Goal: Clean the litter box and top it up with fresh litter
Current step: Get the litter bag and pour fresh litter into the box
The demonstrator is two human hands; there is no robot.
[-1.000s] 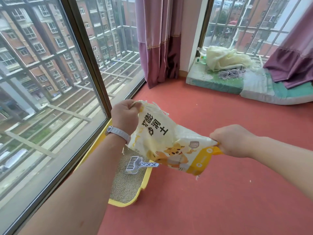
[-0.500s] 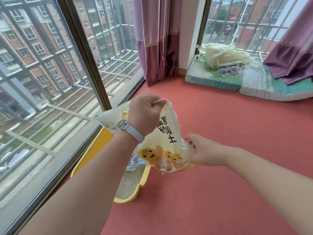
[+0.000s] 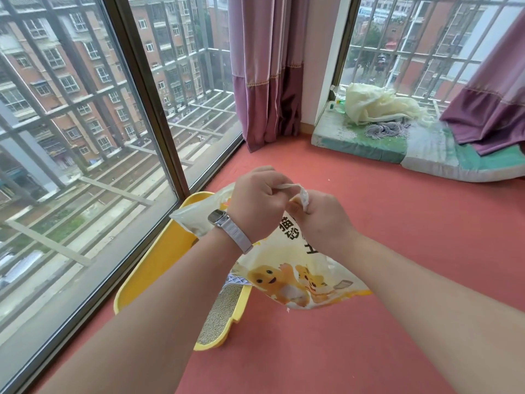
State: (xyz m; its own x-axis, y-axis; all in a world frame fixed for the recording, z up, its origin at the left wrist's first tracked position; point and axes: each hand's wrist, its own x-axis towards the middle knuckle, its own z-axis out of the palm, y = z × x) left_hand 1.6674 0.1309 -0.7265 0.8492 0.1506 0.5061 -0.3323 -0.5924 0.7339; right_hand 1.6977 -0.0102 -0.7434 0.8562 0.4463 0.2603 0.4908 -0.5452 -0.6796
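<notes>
My left hand [image 3: 257,201] and right hand [image 3: 318,220] both pinch the top of the litter bag [image 3: 298,277], held above the yellow litter box [image 3: 159,268] by the window. The bag looks empty, I think. Next I fold it away.

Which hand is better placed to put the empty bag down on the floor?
Probably the right hand: it grips the bag over open red floor, while the left hand is above the litter box.
</notes>
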